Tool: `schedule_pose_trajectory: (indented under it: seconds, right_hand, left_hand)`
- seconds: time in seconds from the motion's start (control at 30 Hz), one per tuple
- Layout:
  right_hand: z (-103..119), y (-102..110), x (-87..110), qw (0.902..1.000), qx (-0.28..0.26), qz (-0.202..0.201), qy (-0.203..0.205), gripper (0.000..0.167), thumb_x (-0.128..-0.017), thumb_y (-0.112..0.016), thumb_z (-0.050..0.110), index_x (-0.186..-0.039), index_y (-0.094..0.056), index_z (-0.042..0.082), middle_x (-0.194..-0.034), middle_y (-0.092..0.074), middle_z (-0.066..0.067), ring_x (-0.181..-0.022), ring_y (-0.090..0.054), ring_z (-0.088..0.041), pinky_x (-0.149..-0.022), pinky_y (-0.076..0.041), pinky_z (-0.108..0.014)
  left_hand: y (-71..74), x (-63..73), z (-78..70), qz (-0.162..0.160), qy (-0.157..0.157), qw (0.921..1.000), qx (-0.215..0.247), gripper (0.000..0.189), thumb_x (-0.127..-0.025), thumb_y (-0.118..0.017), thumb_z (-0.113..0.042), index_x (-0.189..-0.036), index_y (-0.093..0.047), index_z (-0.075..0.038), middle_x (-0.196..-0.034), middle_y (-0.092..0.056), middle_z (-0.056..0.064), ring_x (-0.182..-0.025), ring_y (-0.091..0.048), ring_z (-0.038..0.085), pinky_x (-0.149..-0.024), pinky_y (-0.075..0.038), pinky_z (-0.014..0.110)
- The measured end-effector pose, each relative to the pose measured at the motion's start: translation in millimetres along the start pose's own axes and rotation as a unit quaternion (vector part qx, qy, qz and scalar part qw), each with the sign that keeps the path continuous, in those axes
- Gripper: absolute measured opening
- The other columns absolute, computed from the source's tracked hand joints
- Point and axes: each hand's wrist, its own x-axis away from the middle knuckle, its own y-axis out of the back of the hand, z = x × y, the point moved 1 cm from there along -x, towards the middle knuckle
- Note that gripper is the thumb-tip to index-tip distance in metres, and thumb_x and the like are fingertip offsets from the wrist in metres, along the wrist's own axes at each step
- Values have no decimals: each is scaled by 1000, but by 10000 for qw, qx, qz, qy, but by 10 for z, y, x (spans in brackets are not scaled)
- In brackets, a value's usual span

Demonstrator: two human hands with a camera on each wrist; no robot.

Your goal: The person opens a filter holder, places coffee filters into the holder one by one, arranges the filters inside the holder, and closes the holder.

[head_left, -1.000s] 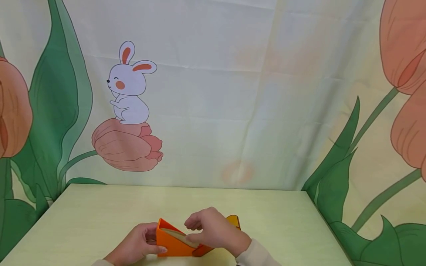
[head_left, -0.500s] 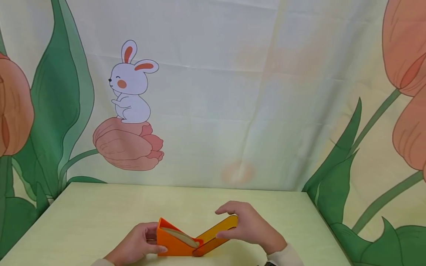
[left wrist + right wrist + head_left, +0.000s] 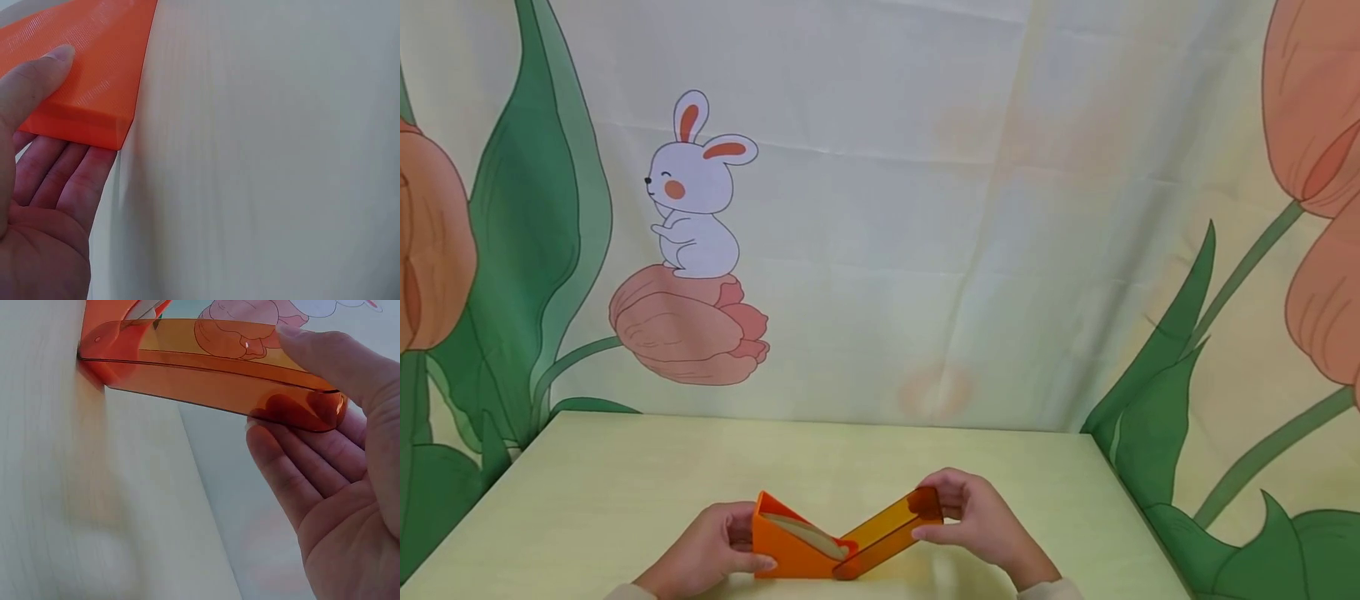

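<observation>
An orange wedge-shaped plastic case (image 3: 793,554) stands on the table with its hinged, see-through amber lid (image 3: 887,537) swung out to the right. A flat pale tan piece (image 3: 805,535) lies inside the case; its kind is unclear. My left hand (image 3: 711,542) grips the case's left end, thumb on the near face and fingers behind, as the left wrist view also shows at the orange wall (image 3: 94,81). My right hand (image 3: 981,521) pinches the raised free end of the lid, its thumb (image 3: 312,347) on one side and fingers on the other.
The pale yellow table (image 3: 662,458) extends behind and to both sides of the case. At its far edge hangs a printed cloth (image 3: 880,250) with a rabbit and tulips.
My right hand has moved right, from above the case to the lid's free end, and now grips it. The left hand and the case stay in place.
</observation>
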Motion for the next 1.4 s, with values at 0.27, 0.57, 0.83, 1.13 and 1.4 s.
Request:
schedule_pose_trajectory:
  seconds: [0.27,0.57,0.83,1.13,1.4]
  right_hand:
    - [-38,4,10,9998,-160,-141,66,46,-77,-91,18,-115,-69,3,-114,-75,-17,-100,-75,-21,-92,-61,-29]
    - [-21,-15,-3,9995,-227,-193,53,46,-77,-91,18,-115,-70,2,-113,-76,-18,-100,-76,-20,-89,-61,-27]
    - [36,-74,-48,9987,-85,-473,147,45,-75,-93,19,-110,-68,4,-111,-77,-15,-97,-76,-20,-91,-62,-31]
    - [191,-248,-172,9975,102,-609,330,42,-77,-91,26,-113,-73,14,-112,-77,-7,-97,-74,-19,-91,-60,-25]
    - [349,-494,-323,9954,15,-594,750,39,-79,-90,21,-115,-74,18,-113,-77,-5,-97,-72,-17,-92,-58,-27]
  left_hand:
    - [11,-43,15,-13,-41,10000,20,59,-79,-88,-25,-131,-66,-9,-125,-73,7,-103,-73,21,-92,-62,35]
    - [34,-56,20,7,-167,9999,46,59,-80,-87,-27,-132,-66,-8,-124,-74,7,-103,-73,21,-90,-62,31]
    - [26,-69,1,-65,-69,9999,-50,60,-80,-87,-26,-132,-66,-7,-124,-74,7,-103,-73,21,-92,-62,34]
    - [14,-67,-22,-48,-64,9999,-139,58,-80,-87,-25,-131,-68,-8,-122,-75,7,-101,-72,21,-93,-61,34]
    - [22,-54,-36,99,-191,9998,-59,55,-81,-86,-25,-130,-68,-8,-122,-75,7,-102,-73,21,-91,-61,30]
